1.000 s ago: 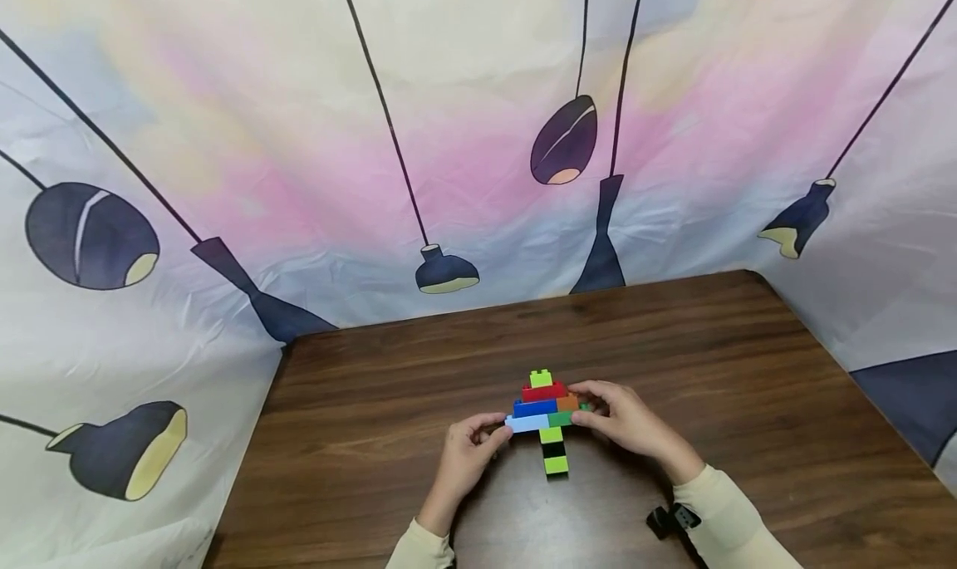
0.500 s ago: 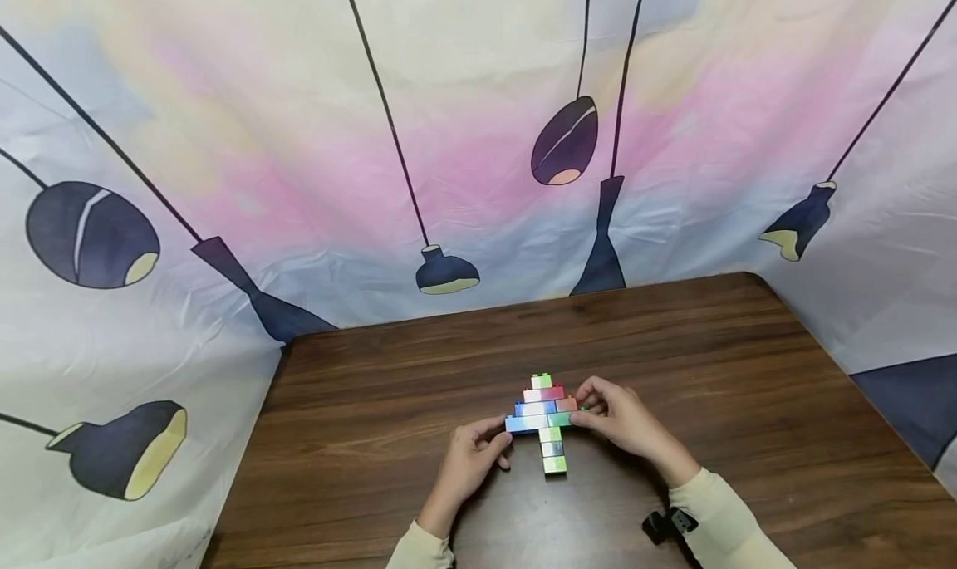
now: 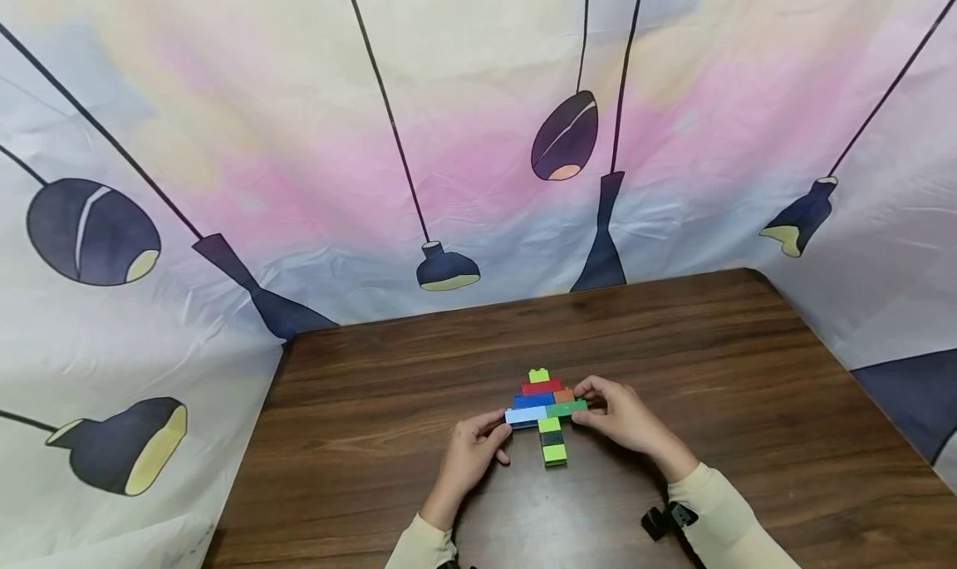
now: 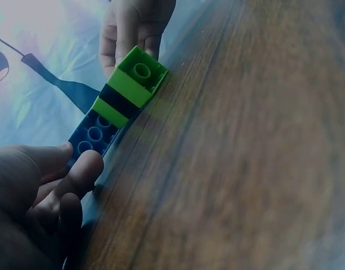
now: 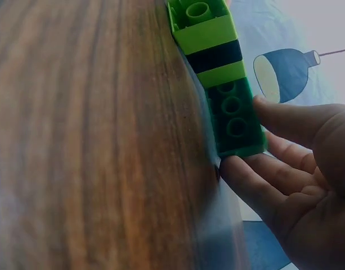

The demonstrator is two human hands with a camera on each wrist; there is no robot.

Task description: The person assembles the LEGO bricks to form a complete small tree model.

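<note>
A tree-shaped figure of toy building bricks is between both hands in the head view. A lime brick [image 3: 539,375] tops a red brick [image 3: 542,387]; beneath are a blue brick [image 3: 534,400] and an orange brick [image 3: 564,395]. The widest row joins a light-blue brick [image 3: 526,416] and a green brick [image 3: 566,409]. Its stem has a black brick [image 3: 552,438] between lime ones. My left hand [image 3: 469,453] pinches the light-blue end between thumb and fingers. At the green end, my right hand [image 3: 626,415] grips with thumb and fingers. Hollow brick undersides show in both wrist views.
The dark wood-grain table [image 3: 359,453] stretches around the figure. A fabric backdrop [image 3: 299,154] printed with hanging lamps rises behind and beside it. A small black device [image 3: 668,519] is at the right sleeve.
The brick figure has tilted slightly and moved a little away, and the glare on its faces has gone. More of the green brick's end shows. Both hands keep hold of it.
</note>
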